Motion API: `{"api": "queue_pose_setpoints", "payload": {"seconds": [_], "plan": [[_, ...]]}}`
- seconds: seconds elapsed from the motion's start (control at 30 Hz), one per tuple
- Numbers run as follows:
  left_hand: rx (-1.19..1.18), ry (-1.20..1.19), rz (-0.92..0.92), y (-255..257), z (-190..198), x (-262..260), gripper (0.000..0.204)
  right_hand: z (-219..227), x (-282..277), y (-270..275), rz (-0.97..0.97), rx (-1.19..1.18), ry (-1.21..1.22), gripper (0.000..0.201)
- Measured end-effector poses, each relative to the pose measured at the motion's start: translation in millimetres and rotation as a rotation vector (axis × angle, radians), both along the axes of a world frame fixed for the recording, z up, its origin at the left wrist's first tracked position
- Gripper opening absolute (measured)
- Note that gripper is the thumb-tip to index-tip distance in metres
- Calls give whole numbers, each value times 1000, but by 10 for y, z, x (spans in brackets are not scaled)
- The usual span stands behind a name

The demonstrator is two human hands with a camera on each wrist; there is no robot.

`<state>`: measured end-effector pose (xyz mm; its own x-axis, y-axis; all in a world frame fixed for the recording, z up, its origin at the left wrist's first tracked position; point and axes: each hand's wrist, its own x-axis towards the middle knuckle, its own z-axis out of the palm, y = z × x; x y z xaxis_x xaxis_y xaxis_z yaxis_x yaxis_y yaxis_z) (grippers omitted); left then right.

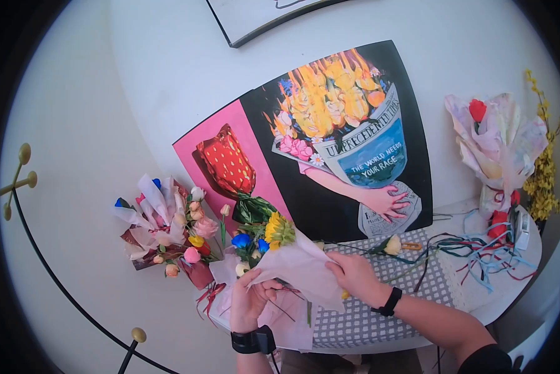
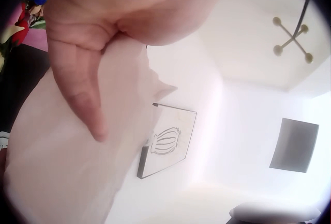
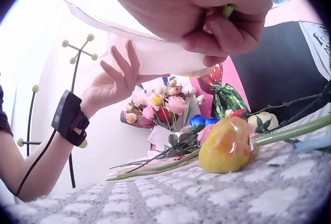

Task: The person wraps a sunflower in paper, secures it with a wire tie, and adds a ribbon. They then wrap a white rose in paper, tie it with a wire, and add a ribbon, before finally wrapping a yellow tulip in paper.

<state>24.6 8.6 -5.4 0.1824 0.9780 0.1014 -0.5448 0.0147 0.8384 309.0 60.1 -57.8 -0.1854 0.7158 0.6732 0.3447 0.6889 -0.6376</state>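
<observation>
A sunflower (image 1: 278,229) lies partly behind a pale pink sheet of wrapping paper (image 1: 302,269), its stem hidden in the head view. My left hand (image 1: 249,302) pinches the paper's lower left side; the left wrist view has the thumb (image 2: 83,97) flat over the sheet. At the paper's right end, my right hand (image 1: 358,277) grips with curled fingers, and a short bit of green stem (image 3: 228,10) pokes out of its fist. Under the right hand, a yellow flower bud (image 3: 225,144) lies on the patterned cloth (image 1: 380,318). Blue roses (image 1: 241,240) are beside the sunflower.
A wrapped bouquet (image 1: 168,224) stands at the left, another wrapped rose bouquet (image 1: 495,140) at the back right. Tangled ribbons (image 1: 479,246) and a white rose (image 1: 392,245) lie to the right. A floral poster (image 1: 348,149) leans on the wall. A metal rack (image 1: 62,274) stands left.
</observation>
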Motion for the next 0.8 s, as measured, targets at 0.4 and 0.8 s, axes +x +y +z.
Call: {"api": "queue_pose_setpoints", "payload": {"seconds": [0.4, 0.8], "plan": [[71, -110, 54, 30, 140, 82, 29, 55, 33, -8, 202, -154, 147, 20], [93, -167, -1, 10, 371, 289, 31, 3, -5, 24, 212, 59, 30, 32]]}}
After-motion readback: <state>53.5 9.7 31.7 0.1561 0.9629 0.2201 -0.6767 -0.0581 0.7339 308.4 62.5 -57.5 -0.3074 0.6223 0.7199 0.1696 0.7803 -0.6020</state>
